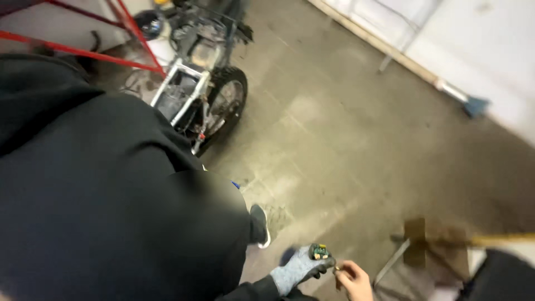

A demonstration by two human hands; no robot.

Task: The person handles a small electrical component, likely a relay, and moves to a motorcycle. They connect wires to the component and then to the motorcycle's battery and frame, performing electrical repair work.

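Note:
My left hand, in a grey knit glove with a black sleeve, sits at the bottom edge and grips a small green and yellow part between thumb and fingers. My right hand is bare and right beside it. Its fingertips pinch a tiny metal-looking piece against the gloved thumb. The frame is blurred, so the small pieces are hard to make out. A large black-clad body fills the left half, with a dark shoe on the concrete floor below it.
A stripped motorcycle with a knobby tyre stands at the top left beside a red metal frame. A white wall with a wooden base strip runs along the top right. A broom leans there. A stool-like brown stand is at the bottom right.

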